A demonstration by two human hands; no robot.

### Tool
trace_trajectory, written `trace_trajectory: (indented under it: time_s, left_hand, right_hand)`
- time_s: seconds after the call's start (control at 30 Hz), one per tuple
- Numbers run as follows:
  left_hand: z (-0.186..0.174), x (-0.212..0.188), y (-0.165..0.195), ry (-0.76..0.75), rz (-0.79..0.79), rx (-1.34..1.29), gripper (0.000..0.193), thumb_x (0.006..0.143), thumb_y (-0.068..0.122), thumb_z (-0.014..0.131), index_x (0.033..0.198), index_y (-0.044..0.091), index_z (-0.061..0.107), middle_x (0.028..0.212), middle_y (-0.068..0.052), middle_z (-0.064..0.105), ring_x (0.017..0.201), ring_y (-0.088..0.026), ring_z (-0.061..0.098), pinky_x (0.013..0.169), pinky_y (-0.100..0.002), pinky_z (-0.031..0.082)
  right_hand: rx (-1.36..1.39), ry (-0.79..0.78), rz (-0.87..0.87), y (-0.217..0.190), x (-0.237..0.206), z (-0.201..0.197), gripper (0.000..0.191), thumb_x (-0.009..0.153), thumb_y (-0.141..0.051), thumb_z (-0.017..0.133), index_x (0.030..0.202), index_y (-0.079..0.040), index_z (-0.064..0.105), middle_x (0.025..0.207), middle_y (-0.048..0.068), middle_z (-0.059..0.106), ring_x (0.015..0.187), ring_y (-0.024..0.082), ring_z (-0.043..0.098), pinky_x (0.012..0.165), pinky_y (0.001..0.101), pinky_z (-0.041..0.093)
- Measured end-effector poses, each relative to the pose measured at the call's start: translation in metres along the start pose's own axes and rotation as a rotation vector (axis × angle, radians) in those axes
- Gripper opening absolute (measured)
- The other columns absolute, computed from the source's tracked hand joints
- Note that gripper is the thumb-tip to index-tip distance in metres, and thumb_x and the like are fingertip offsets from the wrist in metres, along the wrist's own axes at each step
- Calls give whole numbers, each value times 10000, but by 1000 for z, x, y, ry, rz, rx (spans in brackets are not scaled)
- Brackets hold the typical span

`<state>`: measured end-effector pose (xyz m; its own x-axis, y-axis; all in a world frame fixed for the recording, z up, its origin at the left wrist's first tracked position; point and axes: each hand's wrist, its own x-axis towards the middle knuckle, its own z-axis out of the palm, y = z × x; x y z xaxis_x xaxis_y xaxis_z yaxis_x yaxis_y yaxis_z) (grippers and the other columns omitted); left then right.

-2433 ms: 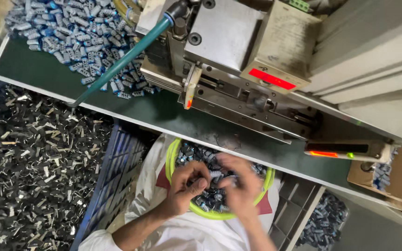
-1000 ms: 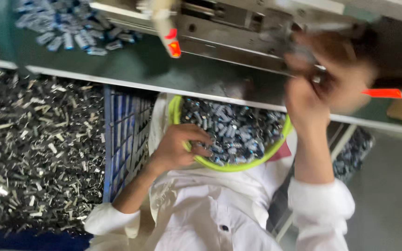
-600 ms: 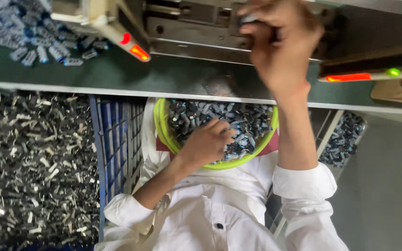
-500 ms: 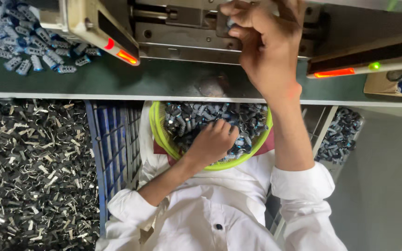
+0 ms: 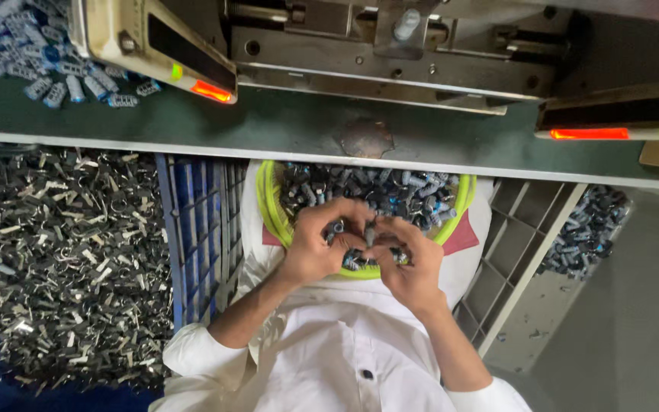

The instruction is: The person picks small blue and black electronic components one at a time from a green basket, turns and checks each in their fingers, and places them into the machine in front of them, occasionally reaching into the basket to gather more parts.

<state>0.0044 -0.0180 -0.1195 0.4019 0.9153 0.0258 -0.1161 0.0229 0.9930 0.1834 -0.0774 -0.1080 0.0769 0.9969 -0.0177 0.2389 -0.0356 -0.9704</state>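
Observation:
A yellow-green round basket (image 5: 270, 204) rests on my lap, full of small grey and blue cylindrical parts (image 5: 390, 191). Both hands are over its near side. My left hand (image 5: 318, 240) pinches one small cylindrical part between thumb and fingers. My right hand (image 5: 406, 255) is close beside it, its fingers closed on another small part, fingertips nearly touching the left hand's. Above the basket stands a metal machine (image 5: 390, 53) on a dark green bench (image 5: 299, 126).
A heap of blue-grey parts (image 5: 47, 65) lies on the bench at top left. A bin of loose metal clips (image 5: 55, 252) fills the left, with a blue crate (image 5: 200, 221) beside it. A grey crate (image 5: 528, 252) and more parts (image 5: 585, 229) sit at right. Red and green lights glow on the machine.
My right hand has come down from the machine to the basket and closed on a part next to my left hand. The view has shifted slightly.

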Motion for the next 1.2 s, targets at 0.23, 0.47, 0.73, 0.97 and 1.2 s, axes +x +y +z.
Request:
trace_trajectory:
  time_s: [0.23, 0.47, 0.73, 0.97, 1.2]
  left_hand:
    - [10, -4, 8, -29, -63, -411, 259, 915, 66, 619, 1168, 15, 627, 1127, -65, 684, 1042, -156, 648, 938, -288, 526]
    - [-4, -7, 39, 69, 106, 220, 151, 869, 75, 739, 973, -9, 671, 883, -139, 698, 790, -252, 717, 728, -328, 555]
    - [-4, 0, 51, 18, 85, 211, 120, 893, 79, 746, 960, 17, 668, 843, -96, 695, 721, -200, 691, 672, -293, 520]
    - [-30, -15, 85, -10, 14, 66, 106, 838, -14, 701, 938, 20, 683, 855, -96, 723, 740, -133, 632, 649, -283, 478]
    - [-32, -23, 30, 220, -198, 85, 258, 929, 8, 450, 1119, -8, 624, 1058, -89, 750, 851, -99, 718, 777, -258, 594]
  right_hand:
    - [405, 163, -67, 9, -1, -5, 308, 843, 216, 697, 989, -11, 549, 1105, 175, 722, 913, 154, 732, 759, 264, 635]
    - [330, 230, 29, 14, -11, 3, 209, 919, 212, 596, 1022, 39, 541, 1091, 244, 692, 913, 166, 702, 798, 300, 625]
    - [304, 146, -141, 23, -14, 15, 320, 897, 123, 664, 1076, -35, 451, 1166, 220, 658, 912, 172, 709, 727, 277, 635]
    - [1490, 71, 587, 18, 6, 4, 341, 946, 7, 724, 1147, -135, 487, 1018, 119, 645, 818, 191, 647, 683, 278, 559]
    - [434, 248, -362, -78, 99, -45, 370, 936, 101, 722, 1041, -61, 407, 916, 167, 656, 812, 260, 701, 618, 355, 623]
